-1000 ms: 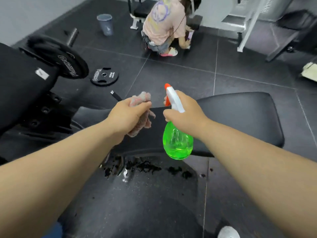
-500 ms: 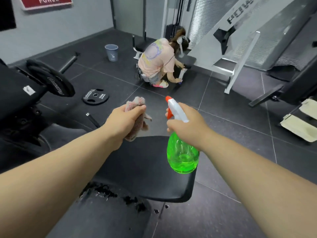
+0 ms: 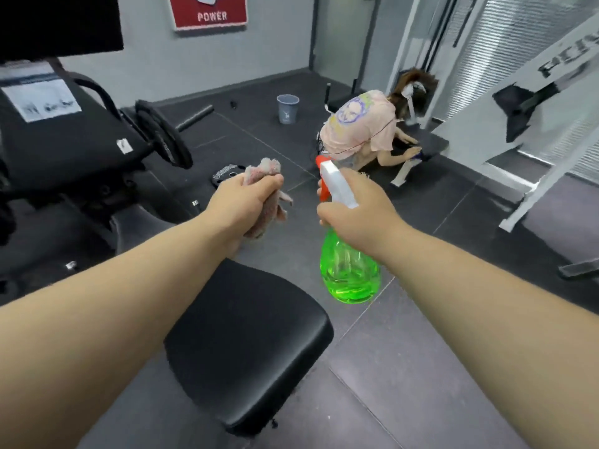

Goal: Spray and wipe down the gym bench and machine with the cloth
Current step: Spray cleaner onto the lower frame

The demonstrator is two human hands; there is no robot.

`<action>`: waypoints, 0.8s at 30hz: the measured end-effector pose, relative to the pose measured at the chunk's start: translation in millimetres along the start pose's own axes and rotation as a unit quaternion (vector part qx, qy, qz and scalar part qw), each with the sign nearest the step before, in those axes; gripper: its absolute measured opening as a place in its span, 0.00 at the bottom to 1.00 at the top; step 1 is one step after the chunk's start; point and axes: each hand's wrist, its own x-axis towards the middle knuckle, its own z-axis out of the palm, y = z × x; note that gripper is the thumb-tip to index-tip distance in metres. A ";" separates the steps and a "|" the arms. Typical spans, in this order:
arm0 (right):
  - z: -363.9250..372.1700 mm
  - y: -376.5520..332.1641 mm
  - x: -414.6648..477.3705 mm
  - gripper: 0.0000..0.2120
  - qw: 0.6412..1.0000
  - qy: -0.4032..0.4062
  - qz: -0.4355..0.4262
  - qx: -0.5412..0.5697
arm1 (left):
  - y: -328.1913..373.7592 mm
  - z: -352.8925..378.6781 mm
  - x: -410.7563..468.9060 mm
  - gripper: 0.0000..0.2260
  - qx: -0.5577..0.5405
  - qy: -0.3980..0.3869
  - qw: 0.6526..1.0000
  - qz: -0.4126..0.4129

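The left hand is clenched around a bunched pink cloth, whose ends stick out above and below the fist. Just beside it, the right hand grips the neck of a green spray bottle, with clear green liquid filling its lower part and its red nozzle pointing away. Both hands hover apart from the black bench, which lies below them under the left forearm. The black machine stands to the left. Farther off, a grey bucket sits on the floor; its contents cannot be seen.
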 end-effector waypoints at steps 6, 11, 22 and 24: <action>-23.7 32.8 46.0 0.09 0.994 -0.108 -0.005 0.001 | -2.7 32.7 5.5 0.13 -0.050 0.090 0.992 -0.066; -6.4 39.8 114.8 0.06 0.973 -0.209 -0.089 -0.026 | -3.3 28.4 56.0 0.12 -0.057 0.161 0.983 -0.067; 41.1 92.4 307.8 0.05 0.934 -0.340 -0.096 -0.055 | -24.8 40.4 208.8 0.12 -0.083 0.286 0.944 -0.144; 55.7 100.6 346.8 0.05 0.927 -0.355 -0.110 -0.055 | -27.7 41.1 234.3 0.12 -0.089 0.323 0.931 -0.144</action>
